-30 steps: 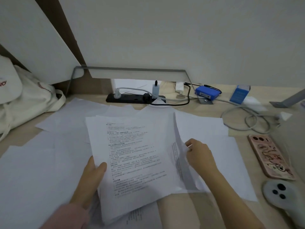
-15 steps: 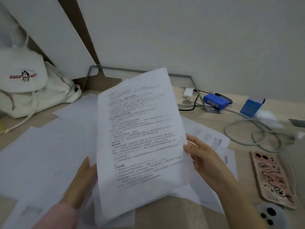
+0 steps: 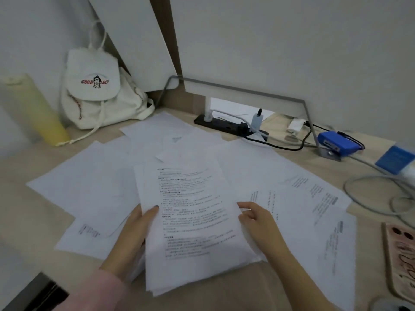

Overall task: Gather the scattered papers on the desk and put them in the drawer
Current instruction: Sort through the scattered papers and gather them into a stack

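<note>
Nearest: pink sleeve (image 3: 98,290) on L arm. L hand (image 3: 134,232) clamped on stack of papers (image 3: 195,221) at its L edge, thumb on top, fingers hidden beneath. R hand (image 3: 258,223) at stack's R edge, fingers bent against it; pinch or plain touch, can't tell. Stack is printed side up, near edge fanned a bit, front-centre of desk (image 3: 29,221), lying over other sheets

Mid: loose sheets (image 3: 89,187) spread on desk to the L of stack & beyond it, overlapping, mostly blank side up. R-side sheets (image 3: 314,205) show print, partly under R hand. Phone (image 3: 402,254) in patterned case at R edge of view, just beside R-side sheets. Grey cable (image 3: 368,198) looped beyond phone

Far: black power strip (image 3: 224,126) w/ plugs in it, near back wall. Blue box (image 3: 339,144) & blue-white carton (image 3: 395,158) to its R. Far L corner: white backpack (image 3: 98,97) against wall, touching farthest sheets; yellow bottle (image 3: 38,108) just L of it, blurred
</note>
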Demonstrator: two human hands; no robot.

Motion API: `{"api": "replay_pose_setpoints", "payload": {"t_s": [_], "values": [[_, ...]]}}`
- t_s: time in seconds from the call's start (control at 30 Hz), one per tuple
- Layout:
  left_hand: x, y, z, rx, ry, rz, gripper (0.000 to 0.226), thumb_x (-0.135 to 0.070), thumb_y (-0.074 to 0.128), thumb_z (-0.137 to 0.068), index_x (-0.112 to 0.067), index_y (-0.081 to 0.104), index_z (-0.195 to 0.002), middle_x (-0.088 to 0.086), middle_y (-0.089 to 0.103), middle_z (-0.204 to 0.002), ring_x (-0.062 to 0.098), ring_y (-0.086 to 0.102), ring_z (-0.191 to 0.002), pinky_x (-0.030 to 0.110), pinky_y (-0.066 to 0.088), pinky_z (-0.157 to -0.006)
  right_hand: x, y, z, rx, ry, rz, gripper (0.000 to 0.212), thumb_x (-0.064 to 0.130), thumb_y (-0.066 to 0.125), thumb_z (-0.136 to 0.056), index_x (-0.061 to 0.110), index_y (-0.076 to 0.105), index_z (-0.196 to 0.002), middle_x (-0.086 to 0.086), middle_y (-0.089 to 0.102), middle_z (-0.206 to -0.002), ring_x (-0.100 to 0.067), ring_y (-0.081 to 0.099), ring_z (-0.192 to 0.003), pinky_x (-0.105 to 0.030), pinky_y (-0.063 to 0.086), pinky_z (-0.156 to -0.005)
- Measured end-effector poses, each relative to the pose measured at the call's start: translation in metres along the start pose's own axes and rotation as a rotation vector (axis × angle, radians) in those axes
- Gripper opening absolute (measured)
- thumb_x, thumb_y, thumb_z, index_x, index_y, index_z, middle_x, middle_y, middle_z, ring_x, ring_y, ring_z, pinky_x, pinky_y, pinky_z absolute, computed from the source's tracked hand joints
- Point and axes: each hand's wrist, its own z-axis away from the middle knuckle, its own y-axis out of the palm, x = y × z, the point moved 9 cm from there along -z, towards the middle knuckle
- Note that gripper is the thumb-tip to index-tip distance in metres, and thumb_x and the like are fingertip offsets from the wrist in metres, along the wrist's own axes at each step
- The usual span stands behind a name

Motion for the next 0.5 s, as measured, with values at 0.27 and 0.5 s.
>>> {"api": "replay_pose_setpoints", "payload": {"t_s": [0.27,0.5], "values": [[-0.008,-0.046,-0.021,-0.207,0.072,-0.267,0.031,-0.006,0.046,-0.093,-0.017,0.051,-0.121,0.001,0.058,-0.112,0.019,0.056,-0.104,0.026,0.040,-0.081,0.018,-0.016,-0.019,-0.202,-0.188,0.364,0.035,0.023,0.052,-0.092,0.016,0.052,-0.126,-0.002,0.054,-0.131,-0.018,0.050,-0.118,-0.027,0.038,-0.097],[-0.019,-0.098,-0.035,-0.255,0.084,-0.311,0.024,-0.013,0.048,-0.092,-0.022,0.049,-0.115,-0.003,0.058,-0.106,0.019,0.057,-0.096,0.028,0.041,-0.074,0.031,0.028,-0.045,0.000,-0.221,0.596,0.067,0.041,0.055,-0.087,0.017,0.027,-0.143,-0.003,0.019,-0.155,-0.018,0.021,-0.141,-0.027,0.020,-0.111]]}}
